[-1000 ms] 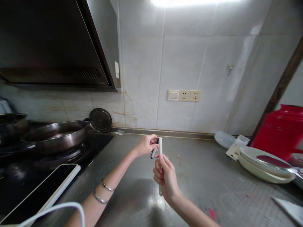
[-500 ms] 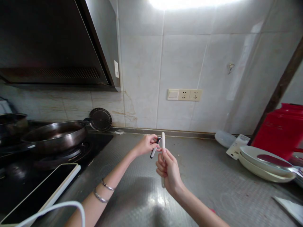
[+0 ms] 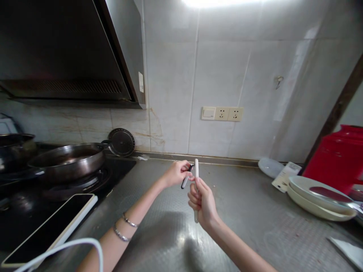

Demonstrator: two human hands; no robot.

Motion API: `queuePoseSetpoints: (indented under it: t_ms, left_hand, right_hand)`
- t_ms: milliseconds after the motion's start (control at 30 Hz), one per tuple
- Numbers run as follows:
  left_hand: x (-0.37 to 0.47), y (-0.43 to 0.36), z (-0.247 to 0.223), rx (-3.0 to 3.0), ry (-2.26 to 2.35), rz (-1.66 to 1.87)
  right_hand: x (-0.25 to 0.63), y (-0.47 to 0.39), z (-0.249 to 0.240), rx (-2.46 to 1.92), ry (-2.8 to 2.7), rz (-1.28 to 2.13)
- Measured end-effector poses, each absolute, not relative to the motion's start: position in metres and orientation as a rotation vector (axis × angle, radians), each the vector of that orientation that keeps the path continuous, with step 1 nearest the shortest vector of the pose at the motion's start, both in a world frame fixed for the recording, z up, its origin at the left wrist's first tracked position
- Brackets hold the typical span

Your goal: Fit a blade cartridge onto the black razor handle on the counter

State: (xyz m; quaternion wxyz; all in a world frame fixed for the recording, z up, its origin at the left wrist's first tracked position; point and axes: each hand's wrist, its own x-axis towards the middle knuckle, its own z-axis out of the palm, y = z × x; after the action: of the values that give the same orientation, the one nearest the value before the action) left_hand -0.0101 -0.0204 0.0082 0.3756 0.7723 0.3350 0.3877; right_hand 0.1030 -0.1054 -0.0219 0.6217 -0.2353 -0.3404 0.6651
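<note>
Above the middle of the metal counter, my two hands are close together. My left hand (image 3: 181, 173) is closed in a pinch on a small, slim black-and-white tool (image 3: 186, 180), which tilts down to the left; its upper end is dark with a shiny bit, and its kind is unclear. My right hand (image 3: 202, 198) wraps round a slim white stick (image 3: 196, 168) held upright, its rounded top above the thumb and its lower end showing beneath the fist. The tool's upper end is right beside the stick; whether they touch I cannot tell.
On the left, a steel pan (image 3: 69, 160) sits on the black stove below the range hood (image 3: 65, 49). A phone (image 3: 51, 230) with a white cable (image 3: 76, 241) lies nearer. At right are stacked plates (image 3: 317, 206), a white card (image 3: 286, 176) and a red container (image 3: 336, 158).
The view has shifted very slightly. Both hands keep the same holds, with hardly any movement of the tool or the white stick.
</note>
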Motion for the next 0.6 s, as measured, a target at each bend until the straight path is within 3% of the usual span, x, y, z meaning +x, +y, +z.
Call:
queuePoseSetpoints:
  t_ms: [300,600]
  left_hand:
    - [-0.013,-0.015,0.005,1.853,0.915,1.053]
    - [-0.020,-0.022,0.019,1.564,0.926,0.836]
  right_hand:
    - [0.097,-0.112,-0.030,-0.566,-0.838,1.543]
    - [0.148,-0.071,-0.008,-0.615,-1.147,1.065]
